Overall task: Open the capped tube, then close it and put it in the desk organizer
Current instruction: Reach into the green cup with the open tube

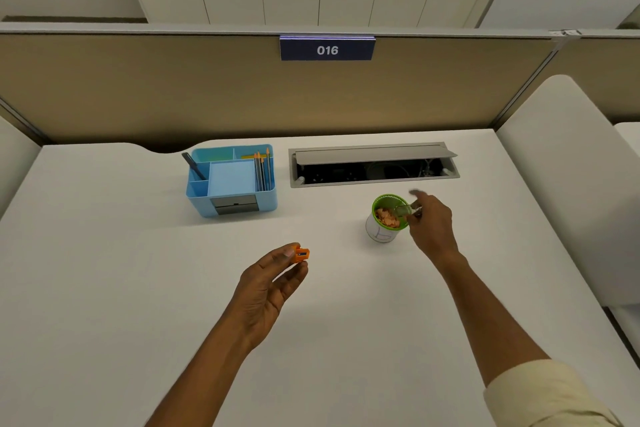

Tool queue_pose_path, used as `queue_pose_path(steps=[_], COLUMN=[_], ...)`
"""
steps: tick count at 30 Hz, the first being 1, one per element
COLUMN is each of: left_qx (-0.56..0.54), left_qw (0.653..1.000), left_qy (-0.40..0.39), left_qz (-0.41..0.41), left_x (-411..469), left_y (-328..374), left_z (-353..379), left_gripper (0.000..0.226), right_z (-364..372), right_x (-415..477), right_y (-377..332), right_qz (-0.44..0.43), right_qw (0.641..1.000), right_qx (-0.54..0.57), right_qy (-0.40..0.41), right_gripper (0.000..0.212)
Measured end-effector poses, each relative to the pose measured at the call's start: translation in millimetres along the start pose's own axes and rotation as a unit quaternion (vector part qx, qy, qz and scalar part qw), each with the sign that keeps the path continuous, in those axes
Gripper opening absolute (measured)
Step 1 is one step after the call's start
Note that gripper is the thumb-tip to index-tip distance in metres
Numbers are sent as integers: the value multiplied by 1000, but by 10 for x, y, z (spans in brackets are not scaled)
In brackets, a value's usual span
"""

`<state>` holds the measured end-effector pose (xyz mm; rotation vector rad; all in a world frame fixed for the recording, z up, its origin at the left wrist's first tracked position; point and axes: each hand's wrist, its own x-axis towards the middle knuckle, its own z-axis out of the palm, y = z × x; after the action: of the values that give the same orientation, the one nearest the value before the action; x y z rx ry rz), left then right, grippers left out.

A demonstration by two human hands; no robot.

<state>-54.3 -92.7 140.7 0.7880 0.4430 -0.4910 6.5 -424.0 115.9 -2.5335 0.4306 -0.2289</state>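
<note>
My left hand (273, 279) pinches a small orange cap-like piece with a dark slot (301, 254) between thumb and fingers, above the middle of the white desk (138, 288). My right hand (433, 224) holds a small clear tube (407, 210), tipped over the mouth of a green-rimmed white cup (382, 234). Pinkish-orange shavings (388, 217) lie inside the cup. The light blue desk organizer (239, 210) stands at the back left of the desk, apart from both hands. It holds several pencils (262, 170) and a dark pen (194, 166).
An open cable hatch (374, 165) is set into the desk behind the cup. A tan partition (173, 87) with a blue sign "016" (327, 49) closes off the back. A white padded edge (561, 184) runs along the right side.
</note>
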Motion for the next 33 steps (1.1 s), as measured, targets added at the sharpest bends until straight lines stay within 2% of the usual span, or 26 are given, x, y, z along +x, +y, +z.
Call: queue_pose_path(steps=[2, 5, 8, 12, 14, 17, 21, 25, 28, 33], left_qx=[2, 9, 13, 19, 23, 39, 60, 78, 92, 101], left_qw=[1000, 1000, 1000, 1000, 1000, 999, 997, 995, 993, 989], left_qy=[1, 2, 2, 4, 4, 5, 0, -2, -2, -12], left_qz=[4, 8, 11, 16, 20, 32, 48, 62, 79, 104], left_x=[6, 12, 18, 11, 1, -34, -101, -231, -382, -611], left_y=[1, 4, 15, 64, 105, 179, 284, 405, 506, 629], left_z=[-10, -15, -11, -3, 4, 26, 67, 128, 180, 277], left_gripper=[30, 30, 30, 29, 30, 31, 30, 31, 30, 25], right_z=[15, 12, 20, 9, 3, -27, -99, -154, -217, -372], right_x=[2, -11, -19, -114, -210, -375, -648, -923, -1123, -1339], right_y=[13, 16, 33, 35, -6, -167, -472, -843, -1155, -1551], right_qz=[-2, 14, 8, 78, 124, 171, 154, 114, 65, -66], right_qw=[1000, 1000, 1000, 988, 969, 915, 848, 820, 828, 887], right_qx=[-11, 19, 2, 126, 208, 364, 507, 558, 549, 448], right_qy=[5, -18, -6, 40, 50, 24, -14, -59, -90, -94], right_gripper=[33, 41, 28, 32, 29, 30, 28, 30, 34, 36])
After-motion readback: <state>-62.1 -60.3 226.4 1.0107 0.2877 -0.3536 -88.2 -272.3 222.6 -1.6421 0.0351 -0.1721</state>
